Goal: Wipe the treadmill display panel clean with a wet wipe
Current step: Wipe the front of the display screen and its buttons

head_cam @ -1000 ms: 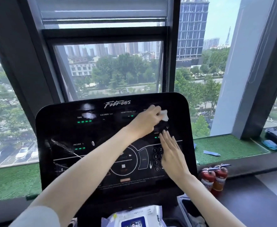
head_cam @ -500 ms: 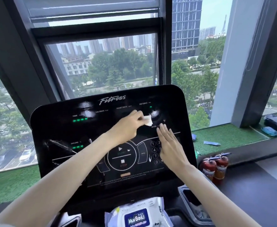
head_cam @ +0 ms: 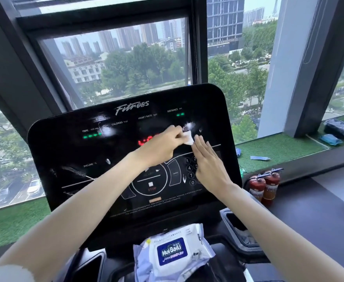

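- The display panel (head_cam: 69, 151) tilts toward the person, so its whole face is within reach.
- A wipe pack (head_cam: 173, 253) lies just below it, handy for a fresh sheet.
- The right hand (head_cam: 209, 165) lies flat on the panel with its fingers straight, probably to brace.
- The left hand (head_cam: 163, 145) pinches the wet wipe (head_cam: 188, 137) and presses it on the panel's upper right.

Console tray (head_cam: 216, 247) below right hand (head_cam: 209, 167) carries wipe pack (head_cam: 173, 253), label up; turf sill (head_cam: 285, 147) right of that hand holds blue scrap (head_cam: 260, 158).

Display panel (head_cam: 65, 155): left half free; left hand (head_cam: 163, 146) with wet wipe (head_cam: 188, 137), flat right hand (head_cam: 207, 165) block right-centre; wipes pack (head_cam: 173, 253) below.
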`<action>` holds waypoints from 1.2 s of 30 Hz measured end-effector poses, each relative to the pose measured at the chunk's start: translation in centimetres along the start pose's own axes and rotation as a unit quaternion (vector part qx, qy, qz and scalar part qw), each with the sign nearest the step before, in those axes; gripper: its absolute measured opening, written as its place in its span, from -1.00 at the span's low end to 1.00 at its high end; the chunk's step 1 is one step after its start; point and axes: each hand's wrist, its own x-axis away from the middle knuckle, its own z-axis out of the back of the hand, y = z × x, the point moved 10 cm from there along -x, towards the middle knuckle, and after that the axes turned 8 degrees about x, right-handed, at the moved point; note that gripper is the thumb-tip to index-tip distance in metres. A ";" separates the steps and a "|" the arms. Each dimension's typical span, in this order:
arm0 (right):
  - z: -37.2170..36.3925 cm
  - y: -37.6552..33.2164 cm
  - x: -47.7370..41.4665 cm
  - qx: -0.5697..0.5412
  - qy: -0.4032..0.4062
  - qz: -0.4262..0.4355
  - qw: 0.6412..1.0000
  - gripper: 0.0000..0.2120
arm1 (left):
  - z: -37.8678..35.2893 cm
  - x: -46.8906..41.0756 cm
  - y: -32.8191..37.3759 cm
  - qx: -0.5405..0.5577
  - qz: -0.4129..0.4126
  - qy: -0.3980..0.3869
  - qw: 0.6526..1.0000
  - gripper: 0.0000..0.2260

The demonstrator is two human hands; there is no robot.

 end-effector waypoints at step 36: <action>0.3 2.0 2.7 0.065 -0.014 0.038 0.997 -0.26 | -1.1 -7.0 1.5 0.020 -0.003 0.000 1.000 -0.56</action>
